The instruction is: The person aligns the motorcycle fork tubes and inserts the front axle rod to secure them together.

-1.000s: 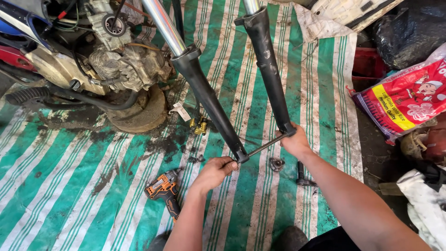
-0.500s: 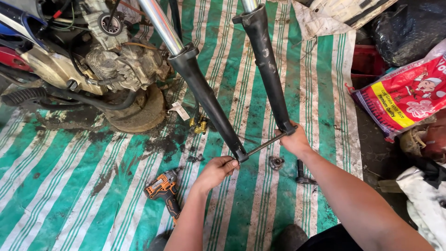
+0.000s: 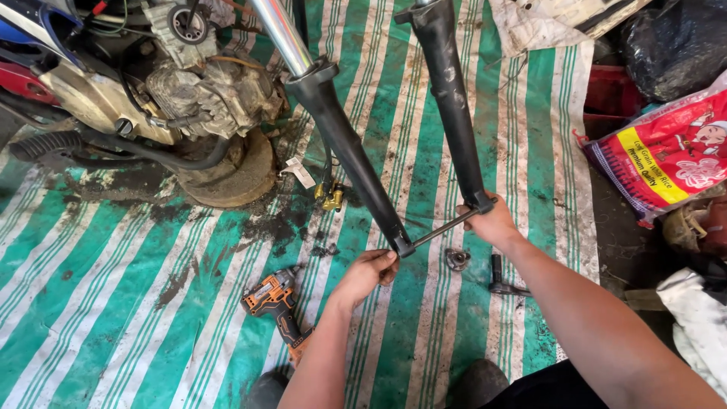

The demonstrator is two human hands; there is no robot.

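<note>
Both hands work the axle (image 3: 445, 227) through the fork (image 3: 356, 163) ends: left hand (image 3: 367, 274) pinches one end, right hand (image 3: 496, 223) closes on the other; next it needs a straight push.

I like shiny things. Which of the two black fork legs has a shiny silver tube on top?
The left fork leg, by the engine. A shiny tube shows above it; the right fork leg looks black throughout.

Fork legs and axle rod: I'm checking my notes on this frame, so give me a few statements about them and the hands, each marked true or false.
1. The left hand is at the lower end of the left fork leg. True.
2. The right hand grips the orange drill. False: it is at the right fork leg; the drill lies on the tarp.
3. An axle rod spans the two fork ends. True.
4. The tarp is plain blue. False: green and white stripes.
</note>
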